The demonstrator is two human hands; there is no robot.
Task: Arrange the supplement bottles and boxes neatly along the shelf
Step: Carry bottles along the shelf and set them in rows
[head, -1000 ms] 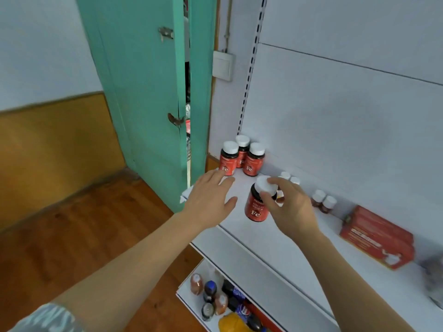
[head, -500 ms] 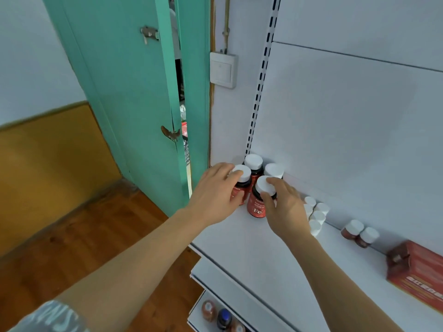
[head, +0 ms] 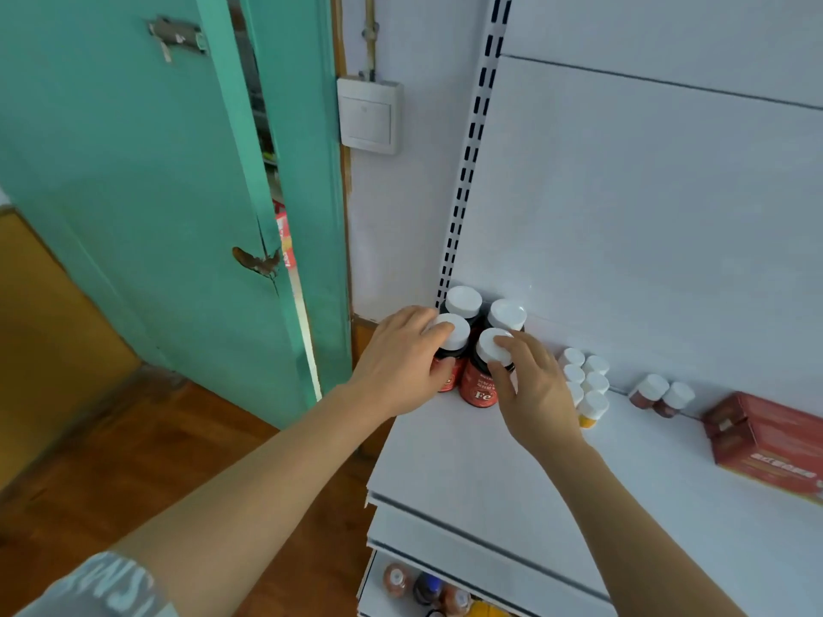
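Several red "Fe" bottles with white caps stand in a tight block at the far left end of the white shelf point(head: 467, 460). My right hand point(head: 532, 389) grips the front right Fe bottle point(head: 478, 385) by its cap and side. My left hand point(head: 403, 362) holds the front left Fe bottle point(head: 452, 338) around its cap and shoulder. Two more Fe bottles point(head: 464, 300) stand behind them against the back panel. Several small white-capped bottles point(head: 588, 385) are clustered just right of my right hand.
Two small brown bottles point(head: 661, 391) and stacked red boxes point(head: 766, 438) sit further right on the shelf. A lower shelf holds more bottles point(head: 427, 587). A green door point(head: 156, 193) and a wall switch point(head: 369, 115) are to the left.
My right hand carried the Fe bottle from mid-shelf to the left end and set it beside the other three. My left hand moved onto the front left bottle.
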